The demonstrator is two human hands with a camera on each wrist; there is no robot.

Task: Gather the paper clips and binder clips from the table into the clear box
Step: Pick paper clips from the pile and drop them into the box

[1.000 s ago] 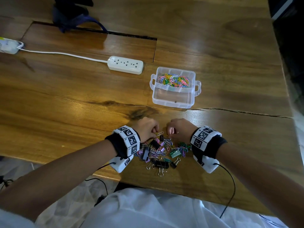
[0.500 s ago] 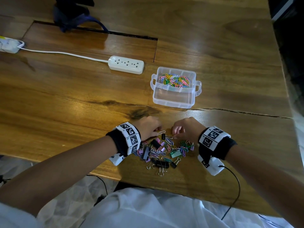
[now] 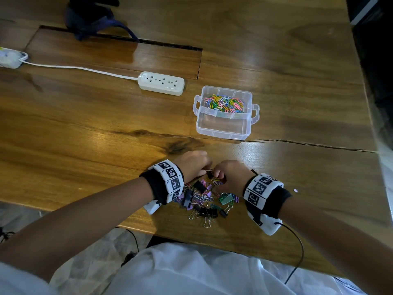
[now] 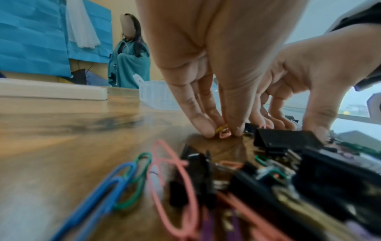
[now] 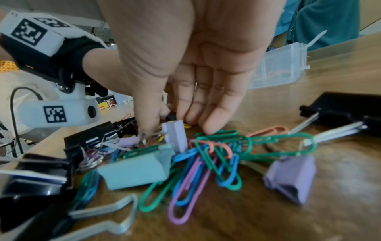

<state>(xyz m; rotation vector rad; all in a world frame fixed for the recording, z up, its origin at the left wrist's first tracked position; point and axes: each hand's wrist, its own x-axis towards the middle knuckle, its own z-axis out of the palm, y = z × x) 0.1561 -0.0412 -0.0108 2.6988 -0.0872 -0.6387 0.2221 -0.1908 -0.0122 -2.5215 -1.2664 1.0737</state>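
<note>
The table [image 3: 85, 128] carries everything; places are given relative to the box [image 3: 223, 124]. Compared with a second ago, both hands have drawn closer together at the far edge of the pile [image 3: 204, 199], which lies near the table's front edge, well short of the box. This suggests another pick-up is under way rather than a transfer.

The box, clear and open, has two compartments: the far one holds a heap of coloured paper clips [image 3: 224, 103]; the near one appears empty. A power strip [image 3: 161, 83] lies just to its left.

Left hand [image 3: 191, 165]: in the left wrist view, thumb and fingers [image 4: 201, 124] are pressed together on small clips, yellow and pink [image 4: 223, 132], at the table surface. Right hand [image 3: 230, 175]: fingers [image 5: 214, 120] point down onto the pile with the thumb close by; whether they pinch anything cannot be told.

Black, green and purple binder clips [image 3: 207, 211] and loose paper clips remain in the pile, so much of the task is left.
</note>
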